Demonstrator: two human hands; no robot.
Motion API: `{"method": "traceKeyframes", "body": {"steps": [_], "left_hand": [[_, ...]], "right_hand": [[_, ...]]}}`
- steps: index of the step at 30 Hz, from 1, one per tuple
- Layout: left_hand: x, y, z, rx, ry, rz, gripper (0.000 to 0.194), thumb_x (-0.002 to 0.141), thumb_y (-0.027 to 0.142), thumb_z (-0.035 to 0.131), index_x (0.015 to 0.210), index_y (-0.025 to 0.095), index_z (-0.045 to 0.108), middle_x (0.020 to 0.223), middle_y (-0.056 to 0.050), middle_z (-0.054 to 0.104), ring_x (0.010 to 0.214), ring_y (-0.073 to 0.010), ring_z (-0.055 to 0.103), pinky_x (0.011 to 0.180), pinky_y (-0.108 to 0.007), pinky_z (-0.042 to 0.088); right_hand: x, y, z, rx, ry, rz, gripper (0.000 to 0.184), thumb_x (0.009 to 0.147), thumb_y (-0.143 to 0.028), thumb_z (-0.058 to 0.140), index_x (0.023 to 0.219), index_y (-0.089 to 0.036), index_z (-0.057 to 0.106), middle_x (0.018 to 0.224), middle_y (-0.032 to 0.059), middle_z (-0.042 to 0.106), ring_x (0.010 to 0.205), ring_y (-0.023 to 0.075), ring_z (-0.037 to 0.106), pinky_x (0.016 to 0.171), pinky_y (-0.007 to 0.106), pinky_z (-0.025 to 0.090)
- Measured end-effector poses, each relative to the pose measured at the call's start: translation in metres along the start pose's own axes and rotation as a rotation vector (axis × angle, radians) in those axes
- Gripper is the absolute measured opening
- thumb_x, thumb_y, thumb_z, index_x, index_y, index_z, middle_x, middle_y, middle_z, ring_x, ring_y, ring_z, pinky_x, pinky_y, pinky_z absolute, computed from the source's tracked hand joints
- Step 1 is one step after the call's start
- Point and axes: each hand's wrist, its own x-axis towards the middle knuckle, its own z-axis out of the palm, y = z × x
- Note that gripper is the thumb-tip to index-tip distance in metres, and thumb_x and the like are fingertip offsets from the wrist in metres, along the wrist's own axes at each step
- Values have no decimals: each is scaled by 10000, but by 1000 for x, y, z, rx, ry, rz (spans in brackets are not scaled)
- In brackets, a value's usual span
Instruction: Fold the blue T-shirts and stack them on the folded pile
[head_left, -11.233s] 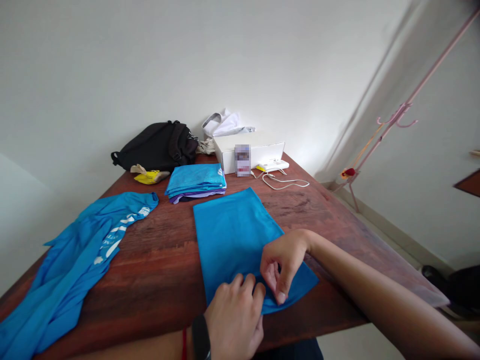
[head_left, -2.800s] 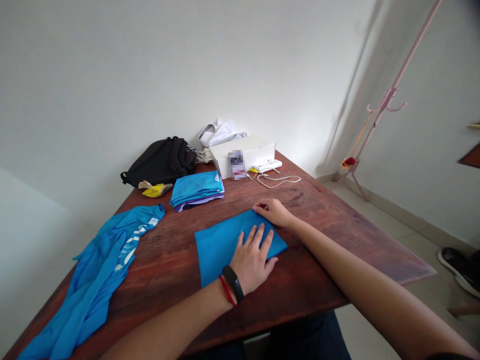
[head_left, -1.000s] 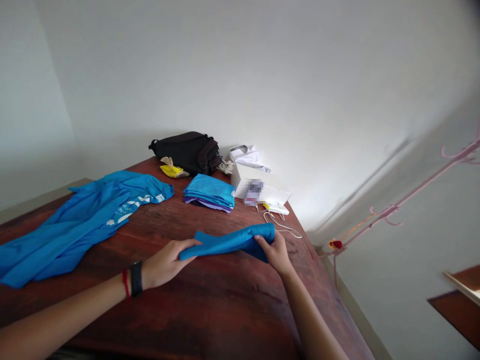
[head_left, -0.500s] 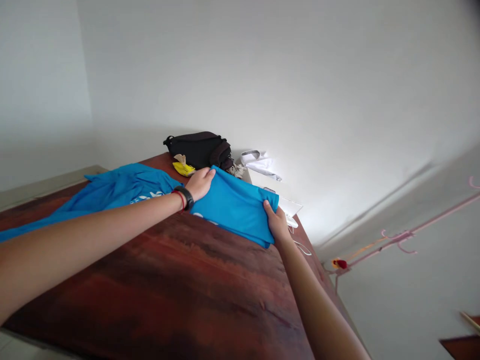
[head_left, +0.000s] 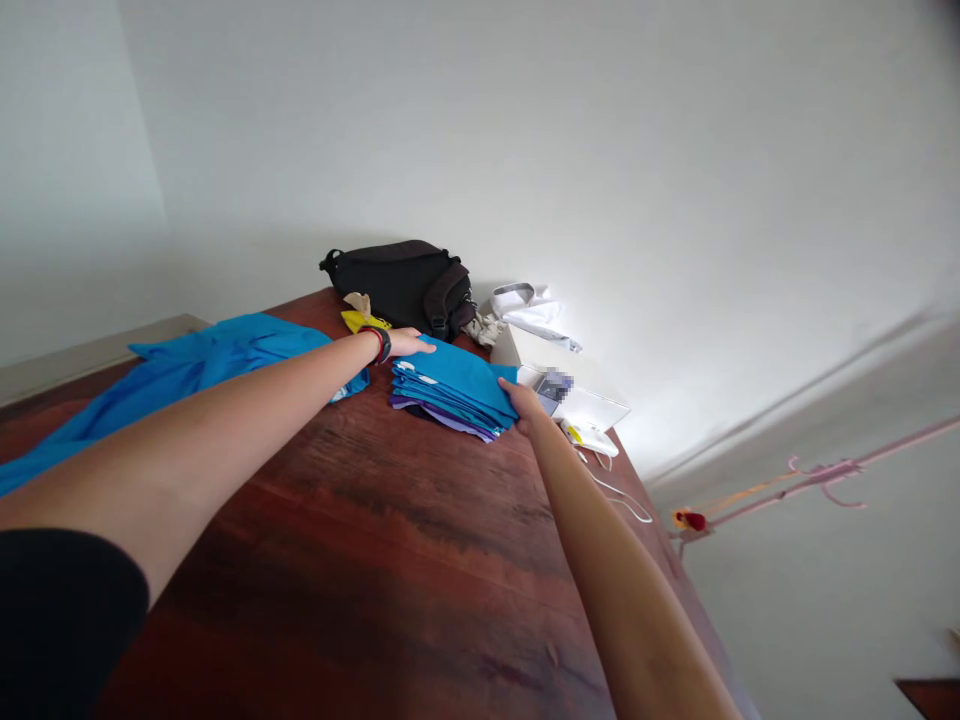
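A folded blue shirt (head_left: 463, 366) lies on top of a stack of folded clothes (head_left: 448, 415) in blue, purple and black. My left hand (head_left: 409, 343), with a dark band at the wrist, grips the shirt's far left corner; its fingers are partly hidden. At the right edge, my right hand (head_left: 525, 404) is closed on the same shirt, thumb on top. Left of the stack, an unfolded blue shirt (head_left: 232, 355) lies crumpled, partly covered by my left forearm.
Behind the stack sit a black backpack (head_left: 394, 280) and a yellow packet (head_left: 360, 322) on the reddish-brown wooden table (head_left: 360, 560). A white box (head_left: 544, 352), white cloth (head_left: 532, 310) and white cable (head_left: 626, 500) are to the right. A pink rack (head_left: 795, 485) stands beyond the table edge.
The folded blue shirt, held up between both hands before, has come down onto the stack. Both hands moved with it, and the stack and a phone-like object by the box now show.
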Motion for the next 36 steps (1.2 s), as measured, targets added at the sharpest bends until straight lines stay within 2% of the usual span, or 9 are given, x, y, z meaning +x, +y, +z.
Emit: {"method": "traceKeyframes", "body": {"steps": [5, 12, 15, 18, 21, 25, 28, 32, 36], "left_hand": [[-10, -14, 6, 3, 32, 55, 771, 823, 449, 736, 1503, 302, 406, 1203, -98, 692, 900, -245, 696, 670, -282, 559], [-22, -8, 11, 101, 18, 100, 641, 934, 385, 596, 1530, 329, 367, 1075, -68, 695, 750, -198, 690, 621, -283, 555], [-28, -15, 9, 214, 24, 79, 706, 872, 431, 670, 1513, 281, 415, 1054, -91, 705, 837, -263, 702, 735, -354, 563], [-30, -18, 3, 333, 100, 89, 695, 877, 453, 641, 1485, 172, 454, 1224, -180, 653, 1154, -380, 607, 976, -466, 474], [-31, -9, 6, 410, 148, 159, 640, 954, 459, 493, 1495, 123, 430, 1461, -232, 479, 1359, -407, 426, 1121, -508, 315], [-36, 14, 33, 473, 19, 329, 604, 927, 566, 502, 1458, 279, 506, 1567, -95, 406, 1428, -347, 360, 1183, -441, 238], [-36, 34, 60, 509, -38, 379, 611, 903, 650, 481, 1443, 367, 511, 1603, -29, 353, 1472, -350, 280, 1204, -496, 164], [-30, 51, 83, 535, -59, 282, 710, 890, 731, 391, 1488, 355, 455, 1647, -63, 238, 1497, -422, 158, 1174, -632, 100], [-26, 52, 93, 574, -83, 147, 874, 799, 833, 406, 1546, 386, 329, 1675, -73, 103, 1488, -504, 49, 1096, -771, 38]], "right_hand": [[8, 9, -4, 11, 19, 36, 196, 874, -274, 685, 1017, -141, 679, 914, 85, 770, 814, 202, 740, 762, 358, 628], [10, 9, -7, -31, 50, -26, 198, 845, -315, 696, 970, -162, 687, 899, 70, 767, 809, 204, 727, 711, 324, 617], [6, 14, -8, -76, 88, -53, 265, 811, -364, 712, 976, -158, 690, 904, 76, 761, 837, 217, 717, 701, 314, 605], [-6, 21, -9, -131, 164, -106, 376, 788, -416, 706, 1058, -154, 681, 987, 92, 749, 914, 232, 699, 729, 303, 589], [-32, 33, -12, -169, 230, -173, 496, 818, -462, 641, 1220, -173, 618, 1151, 106, 708, 1012, 234, 674, 788, 308, 576], [-86, 59, -18, -215, 236, -284, 506, 838, -449, 623, 1260, -173, 583, 1347, 141, 590, 1195, 241, 592, 1005, 365, 493], [-133, 79, -24, -351, 149, -432, 448, 906, -453, 538, 1265, -186, 567, 1358, 156, 550, 1199, 258, 590, 1056, 442, 462], [-186, 93, -34, -495, 45, -574, 352, 925, -412, 547, 1226, -240, 604, 1391, 145, 495, 1331, 294, 472, 1067, 488, 455], [-204, 93, -42, -513, 7, -589, 270, 935, -368, 545, 1141, -231, 654, 1339, 146, 529, 1294, 297, 499, 1094, 494, 423]]}}
